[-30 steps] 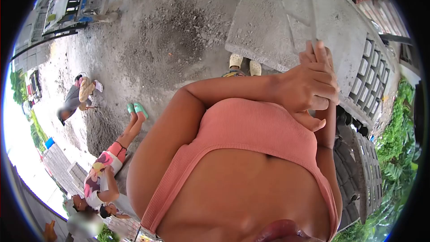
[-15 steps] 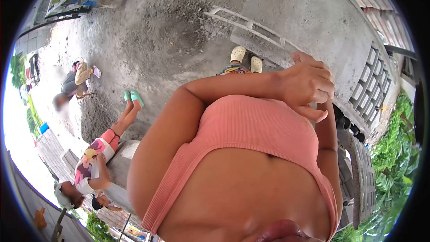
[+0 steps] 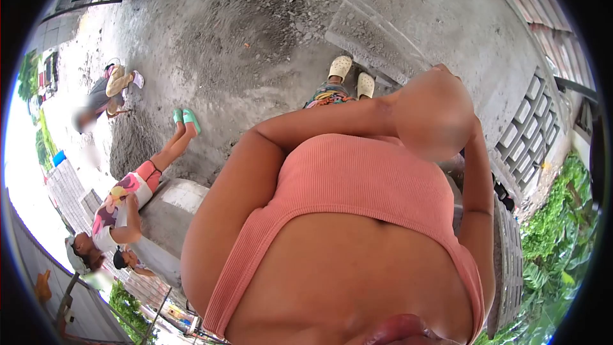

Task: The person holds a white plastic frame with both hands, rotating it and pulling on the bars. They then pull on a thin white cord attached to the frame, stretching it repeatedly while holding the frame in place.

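My left forearm lies across the front of a pink ribbed top (image 3: 364, 179). At the end of it, my left hand (image 3: 434, 115) is beside my right forearm (image 3: 477, 179); a blur covers its fingers, so their grip cannot be made out. The right forearm runs up behind that hand, and my right hand is hidden there. No tool or other object shows at either hand. Below the hands are my cream clogs (image 3: 341, 68) and patterned shorts or trousers (image 3: 329, 96).
Rough grey ground (image 3: 217, 45) carries loose gravel (image 3: 281, 6). A person in green slippers (image 3: 191, 121) is at the left by a concrete block (image 3: 172, 211); another person (image 3: 105, 92) crouches farther off. A pale frame (image 3: 377, 19) lies ahead, and a perforated block wall (image 3: 530, 128) stands right.
The view has shifted slightly. My right forearm has swung a little outward, and my left hand, whose curled fingers showed before, is now blurred. The feet at the top edge have left view.
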